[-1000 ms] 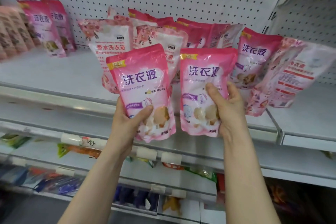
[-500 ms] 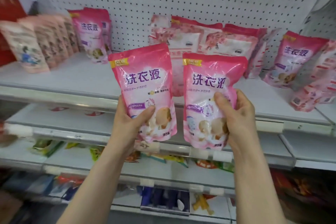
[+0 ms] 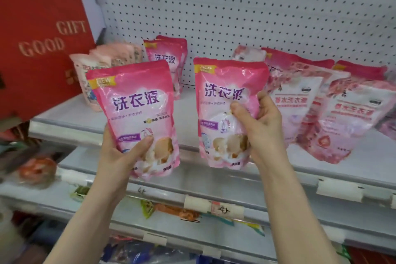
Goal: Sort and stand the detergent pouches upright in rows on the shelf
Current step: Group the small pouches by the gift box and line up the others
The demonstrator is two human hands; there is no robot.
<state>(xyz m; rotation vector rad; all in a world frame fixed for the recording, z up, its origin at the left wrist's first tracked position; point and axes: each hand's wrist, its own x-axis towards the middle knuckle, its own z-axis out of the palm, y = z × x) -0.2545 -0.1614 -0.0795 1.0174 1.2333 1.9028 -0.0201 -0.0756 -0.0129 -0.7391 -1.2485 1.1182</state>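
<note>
The left hand is gripping a glossy pink pouch with purple lettering low down, its thumb curling across the front. The right hand is clutching a matching pouch by its side. Both pouches are hanging upright just in front of the white shelf, between the far-left row and the leaning pouches on the right.

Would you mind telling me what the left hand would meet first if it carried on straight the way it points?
Probably the pink detergent pouches standing at the white pegboard; the left hand, gripping its own pink pouch, has bare grey shelf before that, though depth is unclear.
</note>
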